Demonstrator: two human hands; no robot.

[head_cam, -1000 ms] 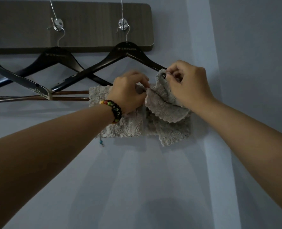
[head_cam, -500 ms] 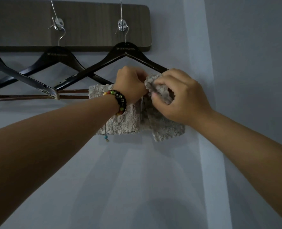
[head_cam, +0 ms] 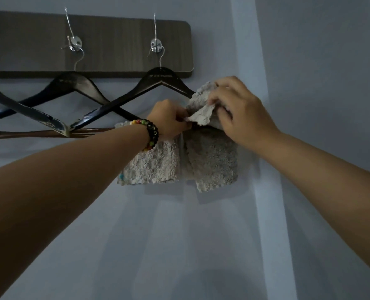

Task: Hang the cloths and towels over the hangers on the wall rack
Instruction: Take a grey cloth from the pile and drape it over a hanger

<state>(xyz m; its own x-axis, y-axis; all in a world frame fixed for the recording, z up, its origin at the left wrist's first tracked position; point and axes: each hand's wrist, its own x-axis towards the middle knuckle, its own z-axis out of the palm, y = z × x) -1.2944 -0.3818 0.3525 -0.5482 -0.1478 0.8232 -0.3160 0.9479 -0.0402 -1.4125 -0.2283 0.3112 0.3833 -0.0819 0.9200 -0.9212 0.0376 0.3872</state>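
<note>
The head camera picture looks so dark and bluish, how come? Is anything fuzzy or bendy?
Head view: dim, bluish room light, with a brighter band down the wall at right; soft shadow under the grey cloth; both hands, left hand and right hand, look fairly sharp; the wide lens makes the forearms look huge near the edges; small glints on the metal hooks.

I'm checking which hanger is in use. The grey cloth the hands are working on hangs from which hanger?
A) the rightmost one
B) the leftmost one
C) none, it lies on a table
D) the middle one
A: the grey cloth drapes over the bar of the rightmost hanger, with both hands pinching its upper edge.
</note>
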